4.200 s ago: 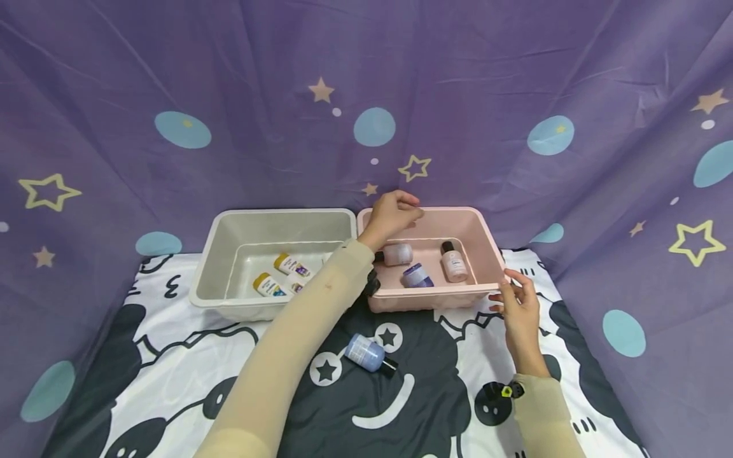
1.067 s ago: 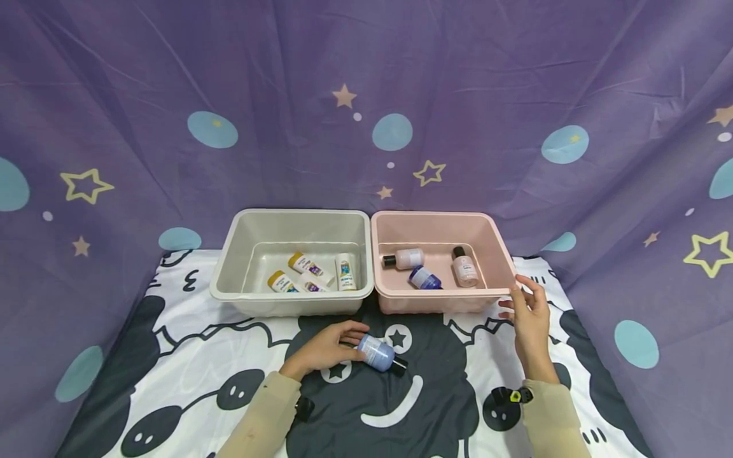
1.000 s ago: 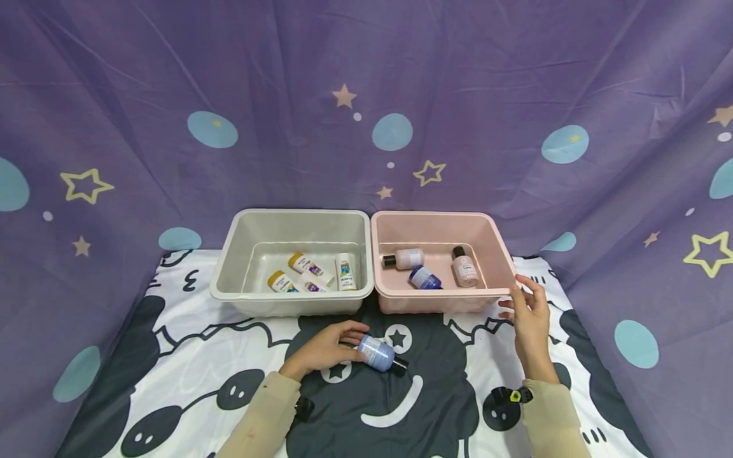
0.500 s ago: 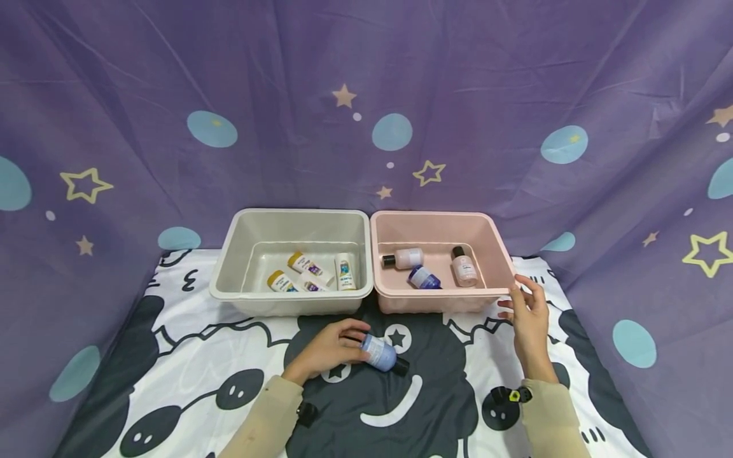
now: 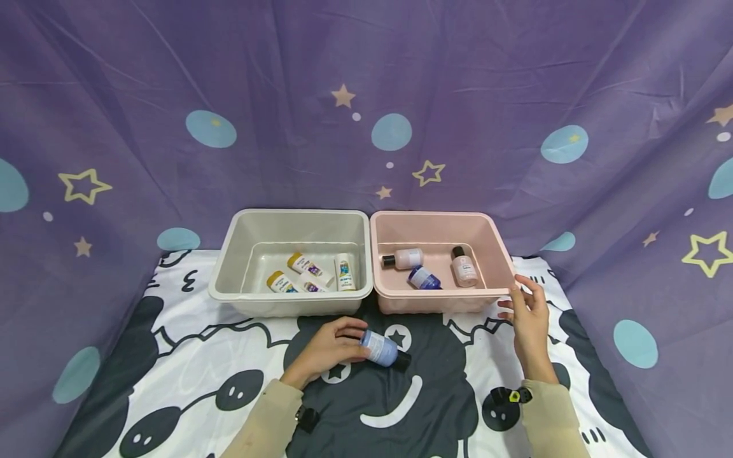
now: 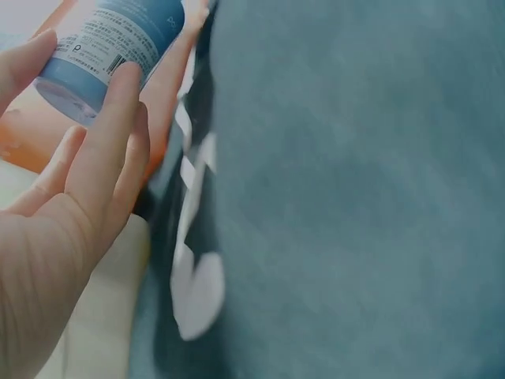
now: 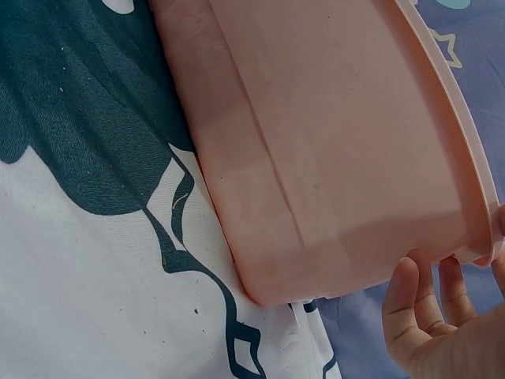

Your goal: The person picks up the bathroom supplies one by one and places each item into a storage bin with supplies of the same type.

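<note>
A small blue bottle (image 5: 380,348) with a black cap lies on the dark part of the printed cloth, in front of the two bins. My left hand (image 5: 331,345) grips its base end, and the left wrist view shows the fingers (image 6: 110,134) curled round the blue bottle (image 6: 110,39). My right hand (image 5: 527,312) rests with relaxed fingers against the front right corner of the pink bin (image 5: 441,294). In the right wrist view the fingers (image 7: 426,316) sit just under the rim of the pink bin (image 7: 331,158).
The pink bin holds two pink bottles (image 5: 403,257) and a blue one (image 5: 422,278). To its left, touching it, the grey bin (image 5: 286,297) holds three white bottles with yellow caps (image 5: 309,272). Purple star-print fabric hangs behind and on both sides.
My left hand came back from over the pink bin to the blue bottle on the cloth, and its fingers have curled round it. The bottle has shifted slightly. The right hand stayed put.
</note>
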A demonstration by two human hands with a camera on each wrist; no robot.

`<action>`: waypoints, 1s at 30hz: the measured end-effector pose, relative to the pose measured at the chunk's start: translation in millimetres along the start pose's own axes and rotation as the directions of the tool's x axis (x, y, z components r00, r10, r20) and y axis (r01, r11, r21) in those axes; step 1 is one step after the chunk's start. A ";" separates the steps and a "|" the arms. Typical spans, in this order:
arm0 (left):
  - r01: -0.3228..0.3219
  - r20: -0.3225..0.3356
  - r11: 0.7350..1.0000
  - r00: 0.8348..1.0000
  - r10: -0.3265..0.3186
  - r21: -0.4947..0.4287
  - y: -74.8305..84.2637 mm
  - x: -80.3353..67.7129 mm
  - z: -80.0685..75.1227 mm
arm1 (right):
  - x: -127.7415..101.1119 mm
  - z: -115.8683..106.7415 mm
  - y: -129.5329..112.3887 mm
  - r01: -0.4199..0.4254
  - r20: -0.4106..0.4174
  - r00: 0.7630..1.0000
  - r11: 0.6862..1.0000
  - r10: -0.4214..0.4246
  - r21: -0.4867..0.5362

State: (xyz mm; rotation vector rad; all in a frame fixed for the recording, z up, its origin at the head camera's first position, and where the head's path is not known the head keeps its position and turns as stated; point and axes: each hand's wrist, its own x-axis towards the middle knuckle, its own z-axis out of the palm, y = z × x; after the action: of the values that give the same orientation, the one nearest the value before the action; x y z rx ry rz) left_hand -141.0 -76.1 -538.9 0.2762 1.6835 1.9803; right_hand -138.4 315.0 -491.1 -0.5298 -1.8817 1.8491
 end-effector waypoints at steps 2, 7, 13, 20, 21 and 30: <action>0.000 0.000 1.000 1.000 0.000 -0.010 3.0 -0.3 1.4 | 0.0 0.0 -0.1 -0.003 -0.002 1.000 1.000 0.003 -0.003; -0.029 0.007 1.000 1.000 0.029 -0.009 14.5 -2.3 8.3 | -0.5 0.1 -1.0 -0.016 0.001 1.000 1.000 0.016 -0.001; -0.063 0.007 0.998 0.998 0.063 -0.007 29.0 -5.4 16.8 | -1.6 0.2 -1.6 -0.032 0.011 0.999 0.999 0.032 0.003; -0.141 0.005 0.990 0.990 0.141 0.029 54.6 -9.9 29.2 | -2.0 0.2 -2.4 -0.033 0.012 0.999 0.999 0.033 0.009; -0.155 0.003 0.987 0.988 0.155 0.043 59.6 -10.1 31.0 | -1.9 0.2 -2.6 -0.031 0.011 0.999 0.999 0.031 0.007; -0.277 0.002 0.954 0.960 0.278 0.114 104.0 4.2 37.9 | -1.6 0.0 -2.7 -0.023 0.009 1.000 1.000 0.023 0.011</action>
State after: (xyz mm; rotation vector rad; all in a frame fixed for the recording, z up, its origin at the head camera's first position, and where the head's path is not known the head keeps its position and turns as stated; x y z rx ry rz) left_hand -153.0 -51.0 -431.6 0.5696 1.8537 2.0896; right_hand -137.0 313.9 -488.5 -0.5429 -1.8781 1.8784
